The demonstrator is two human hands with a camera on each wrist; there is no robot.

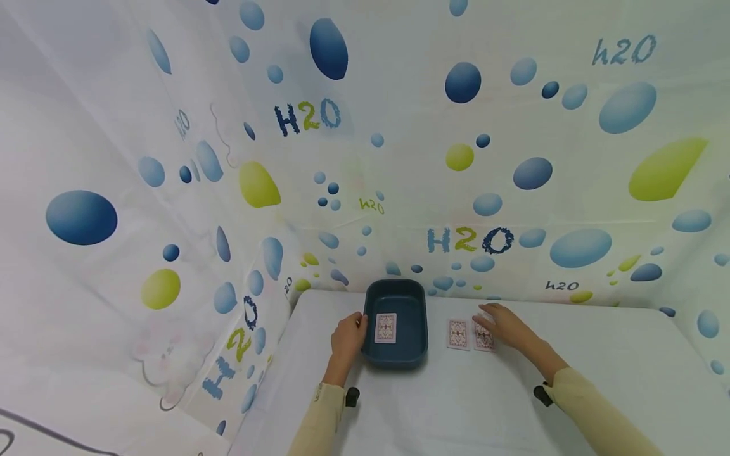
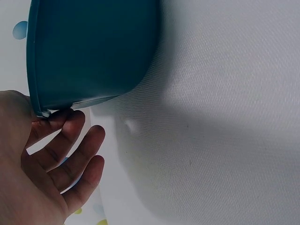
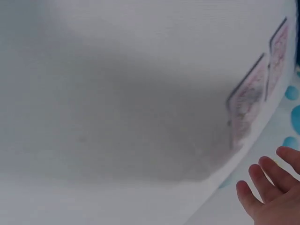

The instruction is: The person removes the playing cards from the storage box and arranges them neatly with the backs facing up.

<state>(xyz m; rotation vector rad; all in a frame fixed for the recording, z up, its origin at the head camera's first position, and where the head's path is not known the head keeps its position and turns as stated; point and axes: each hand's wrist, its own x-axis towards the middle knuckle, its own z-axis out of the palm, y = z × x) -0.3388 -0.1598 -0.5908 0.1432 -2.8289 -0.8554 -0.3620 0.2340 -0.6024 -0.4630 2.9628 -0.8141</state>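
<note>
A dark teal rectangular bin [image 1: 399,364] stands on the table, with a red-and-white patterned playing card [image 1: 385,328] lying inside toward its left wall. My left hand [image 1: 346,341] grips the bin's left rim; in the left wrist view its fingers [image 2: 77,157] curl beneath the lip and the thumb is hidden. Right of the bin lie two more face-down playing cards, a left one [image 1: 458,334] and a right one [image 1: 484,342]. Over the right card hovers my right hand [image 1: 506,325], fingers loosely extended, partly covering it. In the right wrist view those fingers [image 3: 265,185] hold nothing.
A white cloth covers the table [image 1: 445,405]. Behind and to the left hang white curtains [image 1: 399,183] with blue and green spots and H2O lettering. The bin stands close to the table's back edge.
</note>
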